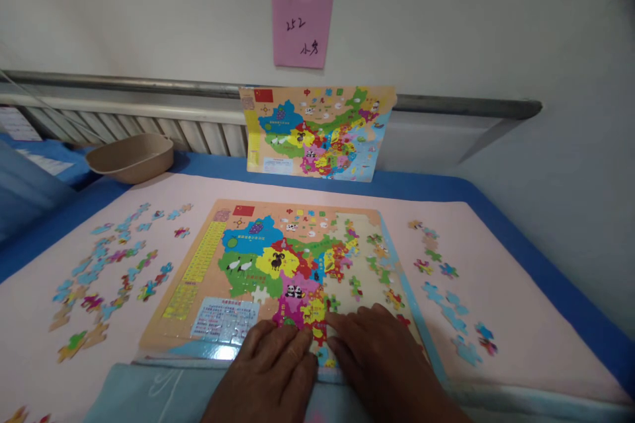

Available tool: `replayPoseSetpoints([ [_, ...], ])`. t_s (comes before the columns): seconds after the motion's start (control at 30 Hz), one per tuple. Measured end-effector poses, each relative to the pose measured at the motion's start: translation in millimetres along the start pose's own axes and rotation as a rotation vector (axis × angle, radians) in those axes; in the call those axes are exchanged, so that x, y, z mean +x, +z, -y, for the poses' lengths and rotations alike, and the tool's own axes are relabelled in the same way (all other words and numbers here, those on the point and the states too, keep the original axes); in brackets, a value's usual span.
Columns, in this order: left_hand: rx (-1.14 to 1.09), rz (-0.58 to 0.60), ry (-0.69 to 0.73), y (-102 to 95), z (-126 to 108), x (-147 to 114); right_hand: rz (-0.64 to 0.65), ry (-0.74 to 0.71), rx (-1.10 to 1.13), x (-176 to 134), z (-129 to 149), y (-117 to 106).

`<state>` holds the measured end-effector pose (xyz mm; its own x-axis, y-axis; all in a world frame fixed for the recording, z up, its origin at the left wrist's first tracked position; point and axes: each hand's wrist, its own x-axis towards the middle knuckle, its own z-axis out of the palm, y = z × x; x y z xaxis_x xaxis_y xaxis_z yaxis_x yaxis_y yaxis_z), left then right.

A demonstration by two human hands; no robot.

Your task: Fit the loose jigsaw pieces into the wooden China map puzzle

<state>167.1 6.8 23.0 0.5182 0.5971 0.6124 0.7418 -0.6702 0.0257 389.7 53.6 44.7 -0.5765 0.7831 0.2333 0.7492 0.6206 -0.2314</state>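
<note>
A map jigsaw puzzle [270, 281] lies in its frame in front of me, its left part mostly filled and its right part partly bare backing with scattered pieces. My left hand [270, 370] rests flat on the lower middle, fingers extended over the assembled pieces. Beside it, my right hand [381, 357] touches the lower right of the board. Its index finger and thumb are slightly apart at the edge of the joined pieces, and no piece shows between them. A cross-shaped gap [260, 294] shows in the left part. The palms hide the board's lower edge.
Loose puzzle pieces [119, 254] are spread left of the board, and more pieces [449, 307] lie to its right. A printed reference map [317, 135] leans upright behind. At the back left stands a tan basket [131, 158]. A pink note [302, 28] hangs on the wall.
</note>
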Motion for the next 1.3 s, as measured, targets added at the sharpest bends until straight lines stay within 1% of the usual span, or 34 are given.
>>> replayPoseSetpoints([
  [0.1,-0.014,-0.023,0.003,0.4,0.3,-0.1,-0.007,0.004,0.007,0.0,0.0,2.0],
  [0.33,-0.023,-0.097,0.013,1.4,1.8,3.9,-0.094,-0.054,-0.002,-1.4,-1.0,0.1],
  [0.5,-0.021,-0.109,0.033,0.6,0.7,5.8,-0.081,-0.117,0.008,-0.9,-1.8,2.4],
  [0.7,-0.015,-0.13,0.024,0.8,-0.4,7.1,-0.061,-0.164,-0.033,-1.6,-2.8,2.6],
  [0.9,0.0,-0.129,0.03,1.6,0.0,5.7,-0.023,-0.205,-0.072,-0.9,-4.9,4.6],
  [1.3,0.015,-0.096,0.045,1.0,0.7,1.0,-0.057,-0.218,-0.074,1.6,-4.1,3.9],
])
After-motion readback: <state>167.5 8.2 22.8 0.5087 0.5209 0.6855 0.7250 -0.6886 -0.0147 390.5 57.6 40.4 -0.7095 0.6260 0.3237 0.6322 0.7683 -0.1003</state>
